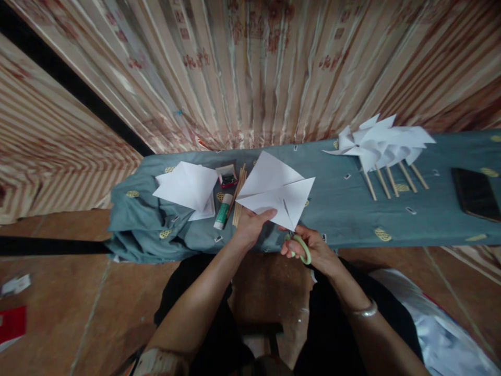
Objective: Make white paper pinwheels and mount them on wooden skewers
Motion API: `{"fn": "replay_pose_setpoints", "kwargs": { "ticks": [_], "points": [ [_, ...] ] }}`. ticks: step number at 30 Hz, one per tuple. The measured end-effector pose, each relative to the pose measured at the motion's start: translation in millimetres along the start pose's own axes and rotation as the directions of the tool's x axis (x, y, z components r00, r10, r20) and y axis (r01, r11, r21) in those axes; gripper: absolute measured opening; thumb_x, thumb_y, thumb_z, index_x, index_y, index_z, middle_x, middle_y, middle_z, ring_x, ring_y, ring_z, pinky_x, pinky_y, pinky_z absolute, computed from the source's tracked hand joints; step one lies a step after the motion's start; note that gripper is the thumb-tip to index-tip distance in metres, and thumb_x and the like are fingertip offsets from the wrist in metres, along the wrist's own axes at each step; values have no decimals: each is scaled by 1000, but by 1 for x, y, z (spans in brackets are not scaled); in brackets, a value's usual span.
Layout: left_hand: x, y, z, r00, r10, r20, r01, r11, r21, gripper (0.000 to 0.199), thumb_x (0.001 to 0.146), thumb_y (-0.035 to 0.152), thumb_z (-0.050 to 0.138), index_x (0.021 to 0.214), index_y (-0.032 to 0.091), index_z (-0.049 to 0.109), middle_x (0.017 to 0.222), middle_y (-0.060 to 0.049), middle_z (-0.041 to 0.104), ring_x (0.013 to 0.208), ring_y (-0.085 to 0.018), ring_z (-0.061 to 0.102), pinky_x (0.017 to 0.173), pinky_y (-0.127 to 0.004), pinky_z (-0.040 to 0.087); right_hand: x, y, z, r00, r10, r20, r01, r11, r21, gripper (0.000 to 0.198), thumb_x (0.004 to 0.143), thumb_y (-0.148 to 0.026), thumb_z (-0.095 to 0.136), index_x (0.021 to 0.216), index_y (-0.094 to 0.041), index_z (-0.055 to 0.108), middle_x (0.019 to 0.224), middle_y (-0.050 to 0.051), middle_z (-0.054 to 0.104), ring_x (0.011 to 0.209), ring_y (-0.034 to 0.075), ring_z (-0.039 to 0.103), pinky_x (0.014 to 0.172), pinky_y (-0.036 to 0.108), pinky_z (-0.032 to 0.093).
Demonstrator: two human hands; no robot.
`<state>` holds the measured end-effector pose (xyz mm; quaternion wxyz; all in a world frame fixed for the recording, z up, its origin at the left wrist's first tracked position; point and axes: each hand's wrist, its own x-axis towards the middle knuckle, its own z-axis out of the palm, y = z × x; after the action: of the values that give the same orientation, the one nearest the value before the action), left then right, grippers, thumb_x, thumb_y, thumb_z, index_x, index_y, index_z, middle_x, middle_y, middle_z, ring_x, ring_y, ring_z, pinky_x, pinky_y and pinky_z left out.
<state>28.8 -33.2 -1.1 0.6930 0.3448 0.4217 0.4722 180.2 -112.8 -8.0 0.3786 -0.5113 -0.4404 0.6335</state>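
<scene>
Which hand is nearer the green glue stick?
Left. The left hand holds paper just right of the glue stick; the right hand, with scissors, is farther right.

White paper (269, 176), pale-green scissors (306, 252)

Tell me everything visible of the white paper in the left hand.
The paper is plain, thin-looking, squarish and turned cornerwise, with cut lines running inward. The left hand pinches its lower left edge, thumb on top; green scissors in the right hand are at its near corner. It's above the patterned cloth.
</scene>
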Motion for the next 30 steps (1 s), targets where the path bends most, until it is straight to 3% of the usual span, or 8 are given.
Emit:
{"fn": "replay_pose_setpoints", "kwargs": {
  "ticks": [3, 5, 16, 30],
  "points": [
    [0, -4, 0, 999, -8, 45, 7, 1000, 13, 35, 55, 24, 81, 85, 15, 67, 86, -5, 73, 82, -22, 67, 78, -36, 53, 0, -1, 0, 1000, -9, -26, 8, 1000, -25, 49, 65, -62, 76, 81, -17, 65, 65, 4, 70, 54, 12, 61, 51, 23, 49],
    [-1, -5, 0, 998, 1, 59, -3, 999, 32, 29, 55, 25, 81, 79, 16, 67, 82, -4, 72, 78, -21, 66, 75, -35, 53, 0, -2, -1, 999, -5, -34, 3, 1000, -31, 49, 66, -63, 75, 80, -17, 64, 64, 4, 69, 54, 12, 60, 49, 22, 47],
    [-3, -2, 3, 998, 61, 25, -62, 997, 39, 32, 53, 24, 80, 82, 15, 70, 85, -5, 72, 77, -18, 63, 77, -32, 51, 1, -5, 0, 997, 37, -66, -38, 999, -15, 51, 59, -61, 80, 82, -16, 68, 59, 2, 67, 49, 11, 57, 46, 22, 45],
    [-2, -3, 2, 999, 40, 16, -40, 999, 20, 34, 52, 23, 81, 83, 15, 70, 85, -5, 72, 77, -18, 64, 78, -32, 51, 4, -2, 3, 987, 97, -129, -82, 990, 117, 49, 50, -53, 87, 77, -16, 70, 54, -1, 65, 47, 10, 56, 47, 22, 47]
  ]
}}
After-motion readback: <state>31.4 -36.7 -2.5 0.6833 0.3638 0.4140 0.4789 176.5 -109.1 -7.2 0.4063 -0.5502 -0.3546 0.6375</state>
